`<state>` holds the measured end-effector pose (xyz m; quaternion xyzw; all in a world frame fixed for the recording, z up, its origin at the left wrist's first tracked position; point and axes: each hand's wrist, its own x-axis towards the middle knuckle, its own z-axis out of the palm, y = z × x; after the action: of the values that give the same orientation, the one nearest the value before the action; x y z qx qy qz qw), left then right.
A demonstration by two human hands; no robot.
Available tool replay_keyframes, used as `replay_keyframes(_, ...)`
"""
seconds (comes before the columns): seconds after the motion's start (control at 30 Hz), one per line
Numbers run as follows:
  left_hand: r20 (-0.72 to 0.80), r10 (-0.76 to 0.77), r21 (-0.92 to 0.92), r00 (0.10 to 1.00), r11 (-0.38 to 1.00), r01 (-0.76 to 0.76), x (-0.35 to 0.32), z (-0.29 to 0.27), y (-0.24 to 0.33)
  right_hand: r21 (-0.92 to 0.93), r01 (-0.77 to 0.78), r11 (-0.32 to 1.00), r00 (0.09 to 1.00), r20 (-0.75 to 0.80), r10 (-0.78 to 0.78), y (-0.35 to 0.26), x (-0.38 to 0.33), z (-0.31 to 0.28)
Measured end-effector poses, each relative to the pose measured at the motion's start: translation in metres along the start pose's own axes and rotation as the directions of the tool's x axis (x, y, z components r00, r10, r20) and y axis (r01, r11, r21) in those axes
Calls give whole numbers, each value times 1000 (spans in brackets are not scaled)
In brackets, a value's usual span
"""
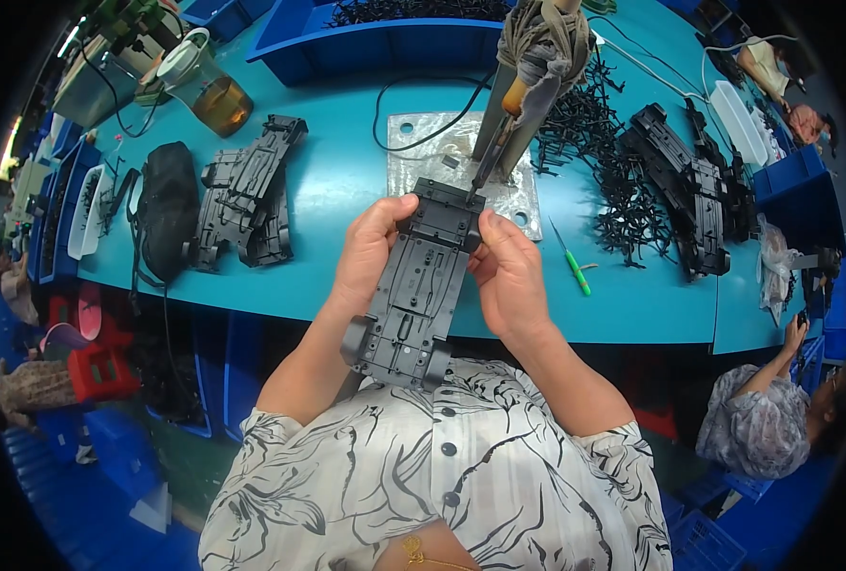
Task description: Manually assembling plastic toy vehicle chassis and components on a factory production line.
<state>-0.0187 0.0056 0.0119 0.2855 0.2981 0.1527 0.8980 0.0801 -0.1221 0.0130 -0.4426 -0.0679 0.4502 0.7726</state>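
A long black plastic toy-car chassis is held out in front of my chest, its far end over a metal base plate. My left hand grips its far left side, thumb on the top edge. On the opposite edge my right hand closes with thumb and fingers. A soldering iron, fixed upright on a cloth-wrapped stand, points down at the chassis's far right corner. Its dark tip appears to touch that corner, but contact is hard to make out.
Stacked black chassis parts lie left beside a black pouch; more chassis lie right. Small black pieces spread near a green-handled screwdriver. A jug of amber liquid and blue bin stand behind. Co-workers sit at both sides.
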Motion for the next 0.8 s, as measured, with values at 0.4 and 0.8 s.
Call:
replay_keyframes(0.4, -30, 3, 16, 1000, 1000, -2, 0, 3, 1, 11, -13, 1000, 1000, 2, 13, 0, 2, -1)
replay_keyframes(0.8, -69, 3, 76, 998, 997, 2, -3, -1, -1, -11, -2, 1000, 1000, 3, 2, 3, 0, -2)
